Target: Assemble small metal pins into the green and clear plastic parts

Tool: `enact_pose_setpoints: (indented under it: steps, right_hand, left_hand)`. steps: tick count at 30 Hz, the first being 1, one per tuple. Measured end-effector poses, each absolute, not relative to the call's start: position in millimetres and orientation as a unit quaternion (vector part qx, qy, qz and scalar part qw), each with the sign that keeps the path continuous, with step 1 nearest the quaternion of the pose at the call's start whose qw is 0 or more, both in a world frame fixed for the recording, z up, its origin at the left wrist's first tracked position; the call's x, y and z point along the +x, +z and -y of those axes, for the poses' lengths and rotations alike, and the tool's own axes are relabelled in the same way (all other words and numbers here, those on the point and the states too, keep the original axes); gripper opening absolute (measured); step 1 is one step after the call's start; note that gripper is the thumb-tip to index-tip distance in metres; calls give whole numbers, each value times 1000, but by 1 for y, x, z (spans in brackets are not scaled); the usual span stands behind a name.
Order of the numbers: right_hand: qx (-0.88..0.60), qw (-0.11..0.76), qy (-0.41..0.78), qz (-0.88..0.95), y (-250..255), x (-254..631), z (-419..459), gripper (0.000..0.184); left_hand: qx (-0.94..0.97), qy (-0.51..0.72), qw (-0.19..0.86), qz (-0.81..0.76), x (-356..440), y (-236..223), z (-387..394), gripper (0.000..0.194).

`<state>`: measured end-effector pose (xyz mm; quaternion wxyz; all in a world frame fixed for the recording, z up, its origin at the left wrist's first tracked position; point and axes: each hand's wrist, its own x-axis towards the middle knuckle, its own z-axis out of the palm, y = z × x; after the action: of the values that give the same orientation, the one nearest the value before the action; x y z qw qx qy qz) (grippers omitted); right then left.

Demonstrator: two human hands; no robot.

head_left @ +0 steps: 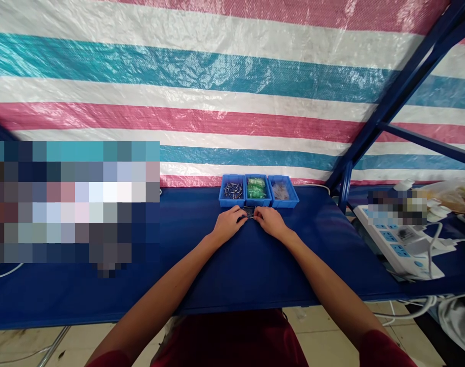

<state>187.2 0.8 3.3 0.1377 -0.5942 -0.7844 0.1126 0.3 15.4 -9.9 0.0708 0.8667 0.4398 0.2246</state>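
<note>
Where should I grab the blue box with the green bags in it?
Pinch the front rim of the middle blue bin, coming from the near side. The left bin and right bin sit tight against its ends, so the front wall is free.

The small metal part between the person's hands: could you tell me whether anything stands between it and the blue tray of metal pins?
Nothing visible stands between the small metal part and the blue tray; the left hand lies just beside that path.
</note>
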Motion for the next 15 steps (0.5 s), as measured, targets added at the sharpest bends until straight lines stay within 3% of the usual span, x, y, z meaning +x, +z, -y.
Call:
enact_pose_setpoints:
  steps: [15]
  right_hand:
    - [-579,116,122,798,6,184,0,7]
  left_hand:
    - [866,228,86,-438,-1,-8,-14,17]
